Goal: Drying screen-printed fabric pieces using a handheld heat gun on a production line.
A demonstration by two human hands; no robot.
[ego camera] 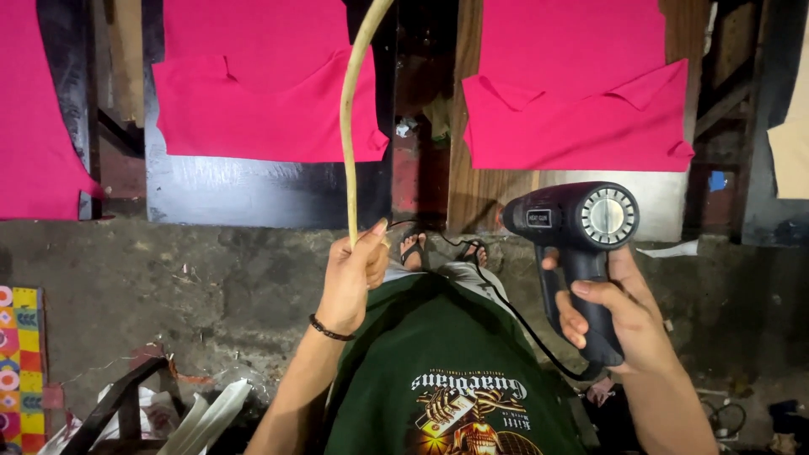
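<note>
My left hand is closed around the lower end of a long pale stick, a thin curved cane that rises and bends to the upper right. A dark bead bracelet sits on that wrist. My right hand grips the handle of a black heat gun, whose round rear vent faces the camera; its black cord trails down past my green shirt. The gun's nozzle points away, toward the boards. Stick and gun are apart, with my sandalled feet visible between them.
Pink cloth pieces lie stretched on a dark board; another pink cloth lies on a wooden board at right, a third at the far left edge. Rough concrete floor lies below. A patterned mat and a dark frame with scraps sit at lower left.
</note>
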